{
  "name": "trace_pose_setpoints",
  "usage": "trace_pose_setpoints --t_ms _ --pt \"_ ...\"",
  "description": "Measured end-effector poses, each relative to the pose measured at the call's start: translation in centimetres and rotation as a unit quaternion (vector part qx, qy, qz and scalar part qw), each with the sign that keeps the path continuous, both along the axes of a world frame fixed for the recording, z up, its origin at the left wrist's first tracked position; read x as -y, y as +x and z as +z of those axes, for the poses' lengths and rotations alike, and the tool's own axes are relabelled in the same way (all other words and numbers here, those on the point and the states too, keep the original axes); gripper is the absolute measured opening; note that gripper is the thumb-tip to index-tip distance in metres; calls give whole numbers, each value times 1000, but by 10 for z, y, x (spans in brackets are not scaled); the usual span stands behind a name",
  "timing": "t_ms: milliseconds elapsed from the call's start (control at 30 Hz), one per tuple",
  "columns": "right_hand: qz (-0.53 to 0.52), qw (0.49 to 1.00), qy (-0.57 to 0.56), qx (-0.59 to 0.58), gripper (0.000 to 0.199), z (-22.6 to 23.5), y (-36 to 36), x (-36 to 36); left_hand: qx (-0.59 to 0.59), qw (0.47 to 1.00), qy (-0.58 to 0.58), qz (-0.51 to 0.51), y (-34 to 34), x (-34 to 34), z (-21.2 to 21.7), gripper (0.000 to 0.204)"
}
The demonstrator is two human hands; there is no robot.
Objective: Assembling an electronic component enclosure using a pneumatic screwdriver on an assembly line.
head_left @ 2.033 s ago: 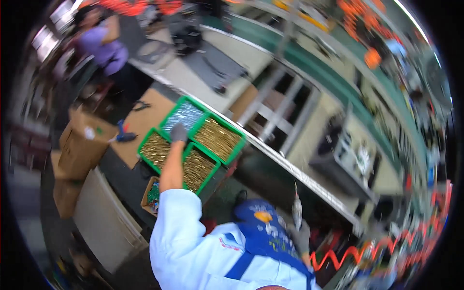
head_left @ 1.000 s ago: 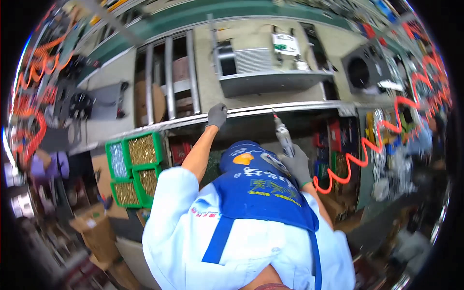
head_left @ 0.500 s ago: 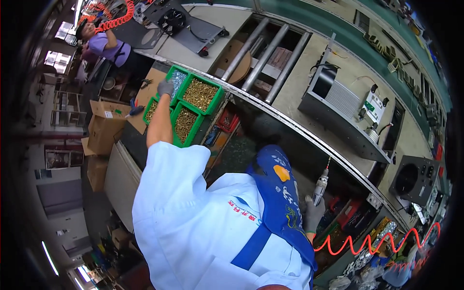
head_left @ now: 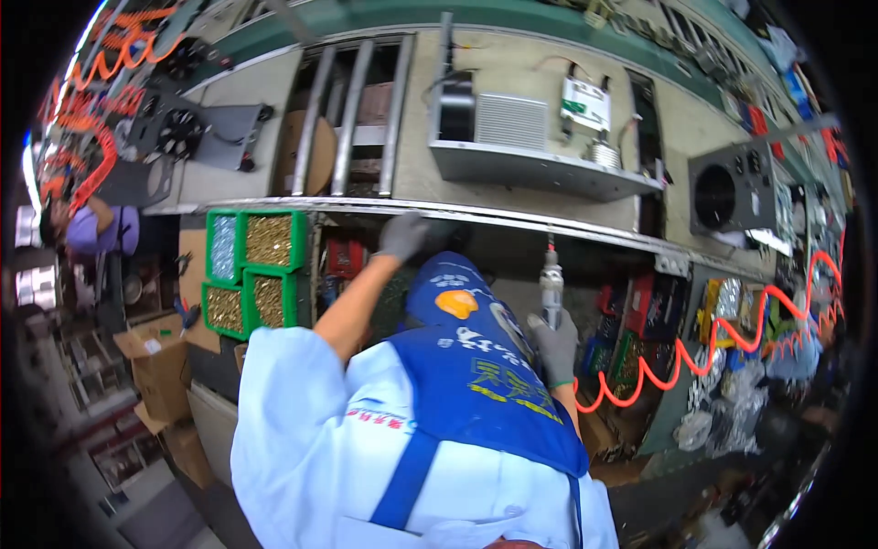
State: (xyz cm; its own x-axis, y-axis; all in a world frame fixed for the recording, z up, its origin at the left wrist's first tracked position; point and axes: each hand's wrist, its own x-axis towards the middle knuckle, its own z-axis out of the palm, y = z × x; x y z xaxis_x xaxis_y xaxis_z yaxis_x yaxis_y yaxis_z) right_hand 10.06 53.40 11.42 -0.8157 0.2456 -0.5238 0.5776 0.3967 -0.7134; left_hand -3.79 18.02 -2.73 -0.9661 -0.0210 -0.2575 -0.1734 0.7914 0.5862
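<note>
My left hand, in a grey glove, is at the near edge of the conveyor bench. Its fingers look curled together, and what they hold, if anything, is hidden. In my gloved right hand is a pneumatic screwdriver, its bit pointing away toward the bench edge. Beyond the hands stands a grey metal housing with a finned block and a white board. Left of my left hand, green bins hold brass-coloured screws and silvery ones.
A red coiled hose stretches across the right side. Steel rollers cross a gap in the bench. A black fan unit stands at right, and a grey panel with a fan at far left. Another person is at far left.
My left hand has left the green bins and moved right to the bench edge. The view has turned rightward. My right hand keeps hold of the screwdriver.
</note>
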Motion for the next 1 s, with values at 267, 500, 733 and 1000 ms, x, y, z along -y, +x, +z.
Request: trace_pose_setpoints --t_ms 267,500,733,1000 --pt "0 998 69 -10 44 9 -3 8 -73 963 -168 -199 -96 -75 -109 17" --pt "-41 998 38 10 40 23 -10 16 -51 964 -159 -208 -93 -90 -101 19" --pt "32 998 20 -46 29 9 -39 23 -27 994 60 82 -28 -48 -55 27" --pt "102 991 -60 -56 31 -38 -76 31 7 950 164 267 43 15 -23 18"
